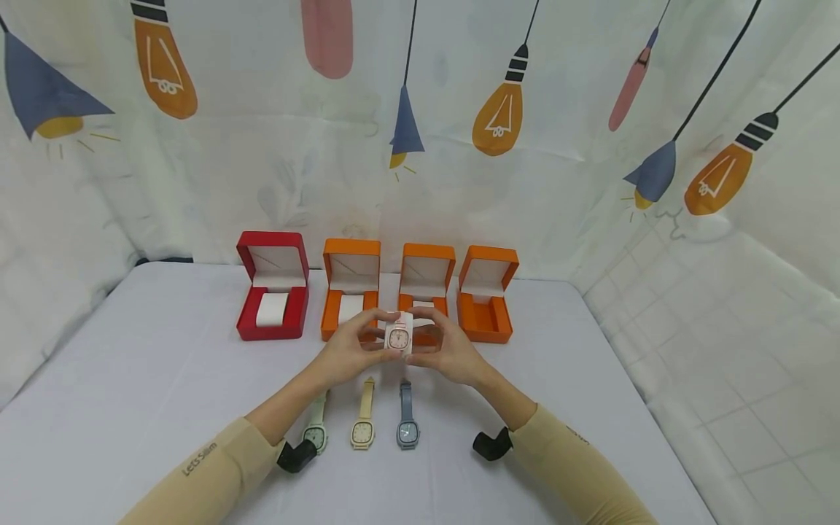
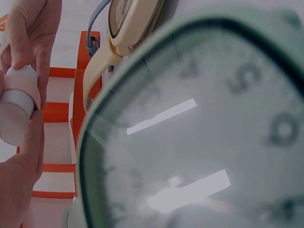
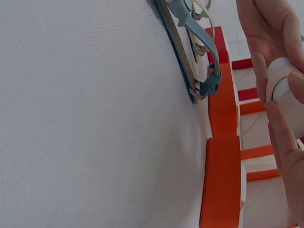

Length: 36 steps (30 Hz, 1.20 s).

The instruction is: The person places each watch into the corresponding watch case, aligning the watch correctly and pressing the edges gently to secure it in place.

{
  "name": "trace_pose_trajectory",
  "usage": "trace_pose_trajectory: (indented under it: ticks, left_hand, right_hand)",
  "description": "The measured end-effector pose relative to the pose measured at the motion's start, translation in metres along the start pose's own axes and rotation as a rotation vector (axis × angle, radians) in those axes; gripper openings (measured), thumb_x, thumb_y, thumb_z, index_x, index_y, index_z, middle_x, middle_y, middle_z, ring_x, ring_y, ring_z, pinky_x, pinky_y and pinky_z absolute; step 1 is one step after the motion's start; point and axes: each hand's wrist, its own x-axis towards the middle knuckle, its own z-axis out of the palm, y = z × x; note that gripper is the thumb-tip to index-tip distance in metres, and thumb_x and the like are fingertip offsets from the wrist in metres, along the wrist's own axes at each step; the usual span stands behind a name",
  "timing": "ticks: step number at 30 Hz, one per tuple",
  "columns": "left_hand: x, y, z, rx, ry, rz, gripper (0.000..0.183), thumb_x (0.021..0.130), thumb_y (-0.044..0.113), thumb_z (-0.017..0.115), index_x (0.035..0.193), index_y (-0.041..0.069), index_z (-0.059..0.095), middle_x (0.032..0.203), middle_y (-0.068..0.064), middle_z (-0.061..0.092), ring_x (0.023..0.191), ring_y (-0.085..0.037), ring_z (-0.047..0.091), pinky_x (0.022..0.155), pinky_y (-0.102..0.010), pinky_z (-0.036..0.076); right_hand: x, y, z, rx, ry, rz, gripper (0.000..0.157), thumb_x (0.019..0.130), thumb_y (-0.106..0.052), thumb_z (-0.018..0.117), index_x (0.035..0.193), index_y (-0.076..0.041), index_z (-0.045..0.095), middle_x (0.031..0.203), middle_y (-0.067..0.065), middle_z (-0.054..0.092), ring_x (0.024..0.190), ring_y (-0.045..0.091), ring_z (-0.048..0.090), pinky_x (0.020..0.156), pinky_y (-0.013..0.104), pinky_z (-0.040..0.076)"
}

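Above the white table, my left hand and right hand hold a pale pink watch between them, its dial facing me. The watch strap is wrapped around a white watch cushion, whose ends stick out past the strap in both wrist views. My fingers and thumbs pinch the cushion from either side. Nearer me lie a green watch, a yellow watch and a blue watch. My left forearm partly covers the green one's strap.
Along the back of the table stand a red watch box and orange watch boxes, all with lids up. White cushions sit in the red, left orange and middle orange boxes; bare orange shows inside the rightmost. A patterned curtain hangs behind.
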Motion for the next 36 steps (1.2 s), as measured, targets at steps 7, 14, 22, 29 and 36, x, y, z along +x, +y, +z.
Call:
trace_pose_trajectory:
  ticks: [7, 14, 22, 29, 36]
  left_hand:
    - [-0.0007, -0.0011, 0.0000, 0.012, -0.004, 0.015, 0.050, 0.088, 0.022, 0.084, 0.132, 0.016, 0.059, 0.144, -0.008, 0.055, 0.115, -0.033, 0.062, 0.098, -0.043, 0.054]
    - [-0.0011, 0.0002, 0.0004, 0.036, 0.001, 0.004, 0.051, 0.088, 0.024, 0.084, 0.132, 0.017, 0.059, 0.143, -0.007, 0.056, 0.113, -0.032, 0.063, 0.098, -0.044, 0.055]
    - [-0.0026, 0.0014, 0.0022, 0.019, -0.012, 0.106, 0.060, 0.089, 0.016, 0.082, 0.143, 0.018, 0.055, 0.145, -0.006, 0.053, 0.116, -0.034, 0.061, 0.100, -0.047, 0.053]
    - [-0.0035, -0.0009, 0.0031, 0.024, 0.001, 0.164, 0.053, 0.092, 0.017, 0.080, 0.141, 0.019, 0.061, 0.144, -0.004, 0.054, 0.119, -0.032, 0.058, 0.101, -0.054, 0.051]
    - [-0.0021, 0.0001, 0.0022, 0.053, 0.025, 0.115, 0.056, 0.091, 0.021, 0.081, 0.143, 0.022, 0.061, 0.141, -0.001, 0.057, 0.112, -0.026, 0.060, 0.094, -0.046, 0.057]
  right_hand:
    - [-0.0001, 0.0010, 0.0010, 0.013, -0.008, -0.013, 0.074, 0.087, 0.004, 0.080, 0.150, -0.012, 0.044, 0.146, 0.010, 0.046, 0.126, 0.032, 0.057, 0.094, 0.035, 0.056]
    - [-0.0005, -0.0009, 0.0018, 0.002, -0.006, -0.012, 0.076, 0.087, 0.003, 0.080, 0.151, -0.008, 0.041, 0.148, 0.009, 0.046, 0.127, 0.032, 0.057, 0.093, 0.034, 0.056]
    - [0.0005, 0.0011, -0.0011, -0.033, 0.013, -0.018, 0.074, 0.086, 0.000, 0.082, 0.150, -0.012, 0.045, 0.148, 0.008, 0.047, 0.123, 0.031, 0.060, 0.090, 0.035, 0.058]
    - [0.0012, -0.0003, -0.0029, -0.035, 0.018, -0.005, 0.074, 0.087, -0.004, 0.082, 0.150, -0.013, 0.046, 0.150, 0.007, 0.047, 0.122, 0.031, 0.061, 0.089, 0.035, 0.058]
    - [0.0013, -0.0073, 0.0002, -0.021, 0.009, 0.012, 0.076, 0.087, 0.004, 0.079, 0.152, -0.009, 0.042, 0.154, 0.012, 0.042, 0.126, 0.036, 0.057, 0.090, 0.034, 0.058]
